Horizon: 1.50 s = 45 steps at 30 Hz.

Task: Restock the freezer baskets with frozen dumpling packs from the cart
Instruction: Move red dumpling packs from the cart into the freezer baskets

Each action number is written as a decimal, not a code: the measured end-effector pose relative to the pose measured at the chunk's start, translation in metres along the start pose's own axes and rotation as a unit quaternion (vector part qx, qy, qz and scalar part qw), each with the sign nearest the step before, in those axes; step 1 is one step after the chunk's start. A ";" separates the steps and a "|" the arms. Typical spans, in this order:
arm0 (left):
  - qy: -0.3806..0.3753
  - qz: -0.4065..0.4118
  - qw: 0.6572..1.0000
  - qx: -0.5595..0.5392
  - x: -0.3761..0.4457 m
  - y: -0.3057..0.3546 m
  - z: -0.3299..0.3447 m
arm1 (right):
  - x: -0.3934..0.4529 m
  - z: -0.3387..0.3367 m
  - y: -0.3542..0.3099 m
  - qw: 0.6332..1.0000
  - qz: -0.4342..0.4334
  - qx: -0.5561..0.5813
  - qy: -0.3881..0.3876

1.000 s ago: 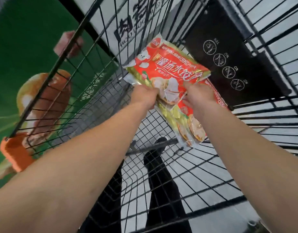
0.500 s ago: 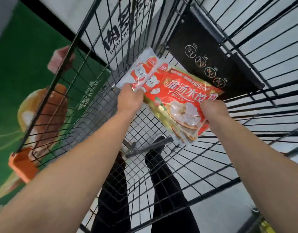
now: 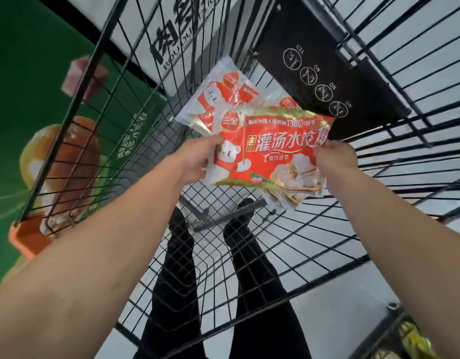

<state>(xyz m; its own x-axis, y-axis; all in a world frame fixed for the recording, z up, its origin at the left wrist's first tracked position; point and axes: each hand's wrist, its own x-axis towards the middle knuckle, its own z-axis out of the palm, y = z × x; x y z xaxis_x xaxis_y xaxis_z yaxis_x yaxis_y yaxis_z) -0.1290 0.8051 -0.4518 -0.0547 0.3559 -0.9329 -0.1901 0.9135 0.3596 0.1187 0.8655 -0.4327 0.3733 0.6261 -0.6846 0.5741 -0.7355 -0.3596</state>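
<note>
Here, inside the black wire shopping cart (image 3: 288,255), both hands hold frozen dumpling packs above its mesh floor. The left hand (image 3: 197,159) grips the left edge of the front red-and-gold plastic dumpling pack (image 3: 273,154), fingers curled behind it; the right hand (image 3: 336,158) pinches its right edge. At least three packs can be counted: the front one, a second red-and-white pack (image 3: 221,94) fanned out behind it to the upper left, and the corner of a third pack (image 3: 286,196) poking out below; how many more lie stacked between them I cannot tell. The front pack reads "灌汤水饺" in large white characters, with a round "三全" logo and a white bear. The cart's black plastic flap (image 3: 314,47) carries four round pictograms, one marked "YES" and three "NO". Two black-trousered legs (image 3: 177,281) show through the mesh.
</note>
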 end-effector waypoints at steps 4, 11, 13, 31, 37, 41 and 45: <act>-0.003 0.033 0.998 -0.044 -0.006 -0.018 -0.002 | -0.017 0.000 0.004 0.999 -0.026 0.038 -0.006; 0.105 0.100 0.987 0.068 -0.077 -0.043 -0.047 | -0.081 -0.008 0.003 0.990 -0.075 0.097 -0.067; 0.136 0.119 0.980 0.083 -0.109 -0.050 -0.074 | -0.115 -0.005 -0.002 0.987 -0.087 0.112 -0.078; 0.186 0.183 0.963 -0.059 -0.327 -0.179 -0.263 | -0.392 0.067 -0.016 0.951 -0.114 0.209 -0.196; 0.270 0.195 0.940 -0.078 -0.390 -0.248 -0.285 | -0.447 0.092 -0.012 0.936 -0.205 0.144 -0.248; 0.319 0.205 0.919 -0.102 -0.431 -0.292 -0.293 | -0.485 0.111 -0.002 0.923 -0.236 0.120 -0.279; 0.356 0.213 0.900 -0.133 -0.467 -0.337 -0.315 | -0.528 0.138 0.004 0.910 -0.262 0.075 -0.311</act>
<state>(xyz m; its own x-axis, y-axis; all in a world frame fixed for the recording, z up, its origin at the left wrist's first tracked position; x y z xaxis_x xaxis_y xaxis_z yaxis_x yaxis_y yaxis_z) -0.3484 0.2686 -0.1427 -0.7752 0.3596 -0.5193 -0.2258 0.6100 0.7596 -0.1767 0.4958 -0.1600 -0.4353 0.6679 -0.6037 0.4316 -0.4336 -0.7910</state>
